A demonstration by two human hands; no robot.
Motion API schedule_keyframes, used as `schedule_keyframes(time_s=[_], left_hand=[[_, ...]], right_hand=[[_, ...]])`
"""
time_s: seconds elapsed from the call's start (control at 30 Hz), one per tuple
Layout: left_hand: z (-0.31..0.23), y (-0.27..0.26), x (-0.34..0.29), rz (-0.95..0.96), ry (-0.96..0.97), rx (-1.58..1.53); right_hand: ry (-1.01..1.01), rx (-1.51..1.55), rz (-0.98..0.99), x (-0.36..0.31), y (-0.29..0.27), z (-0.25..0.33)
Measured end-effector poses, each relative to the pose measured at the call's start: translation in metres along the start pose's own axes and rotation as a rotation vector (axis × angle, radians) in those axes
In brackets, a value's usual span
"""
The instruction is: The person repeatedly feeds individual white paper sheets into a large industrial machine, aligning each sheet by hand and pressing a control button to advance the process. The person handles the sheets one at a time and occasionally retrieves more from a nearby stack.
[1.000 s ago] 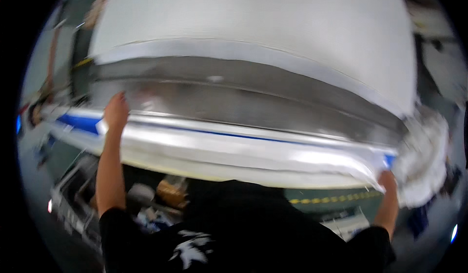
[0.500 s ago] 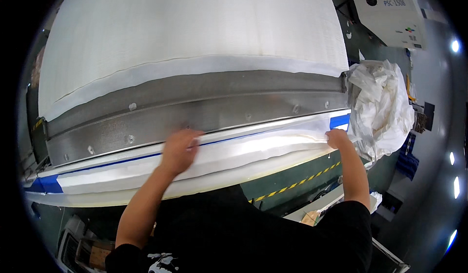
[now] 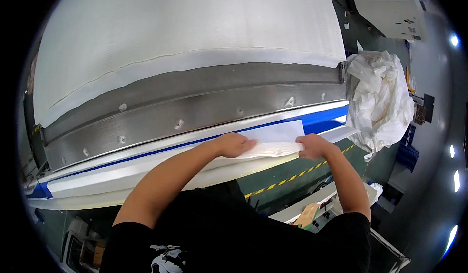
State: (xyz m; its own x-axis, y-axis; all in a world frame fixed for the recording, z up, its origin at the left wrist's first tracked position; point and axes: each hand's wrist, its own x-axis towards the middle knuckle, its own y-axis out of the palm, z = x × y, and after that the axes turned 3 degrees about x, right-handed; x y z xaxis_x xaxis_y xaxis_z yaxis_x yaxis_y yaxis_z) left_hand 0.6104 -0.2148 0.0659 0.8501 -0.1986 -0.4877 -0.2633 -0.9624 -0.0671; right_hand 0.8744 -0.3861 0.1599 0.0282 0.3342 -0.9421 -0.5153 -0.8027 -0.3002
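A long stack of thin white cloth (image 3: 278, 130) lies along the blue-and-white front ledge (image 3: 324, 121), its layered near edge showing between my hands. At the cloth's right end, my right hand (image 3: 314, 146) is closed on the corner, fingers curled round it. My left hand (image 3: 237, 145) grips the near edge a short way to the left, its thumb lying along the layers. Both palms are turned out of sight. From there the cloth runs left along the ledge, partly behind my left forearm.
Beyond the ledge runs a bare metal plate (image 3: 209, 106) with several screw recesses. A wide white sheet (image 3: 190, 19) covers the surface behind it. Crumpled white sheeting (image 3: 382, 102) bulges at the right. Yellow-black floor tape (image 3: 292, 178) and a pale bench (image 3: 312, 207) lie below.
My left hand has moved right and taken hold of the cloth's near edge. My right hand has shifted left with the cloth's end, uncovering more of the blue ledge.
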Motion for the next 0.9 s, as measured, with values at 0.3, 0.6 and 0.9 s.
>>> schedule_keyframes(time_s=[0.3, 0.6, 0.9], left_hand=[[0.061, -0.062, -0.157, -0.803, -0.071, -0.444], [0.181, -0.058, -0.321, -1.599, -0.408, -0.209], [0.248, -0.092, -0.392, -1.759, -0.743, 0.728]], right_hand=[[0.030, 0.149, -0.034, 0.075, -0.008, 0.006], [-0.025, -0.200, -0.230, 0.089, 0.017, 0.030], [-0.379, -0.170, -0.385, 0.135, -0.037, 0.212]])
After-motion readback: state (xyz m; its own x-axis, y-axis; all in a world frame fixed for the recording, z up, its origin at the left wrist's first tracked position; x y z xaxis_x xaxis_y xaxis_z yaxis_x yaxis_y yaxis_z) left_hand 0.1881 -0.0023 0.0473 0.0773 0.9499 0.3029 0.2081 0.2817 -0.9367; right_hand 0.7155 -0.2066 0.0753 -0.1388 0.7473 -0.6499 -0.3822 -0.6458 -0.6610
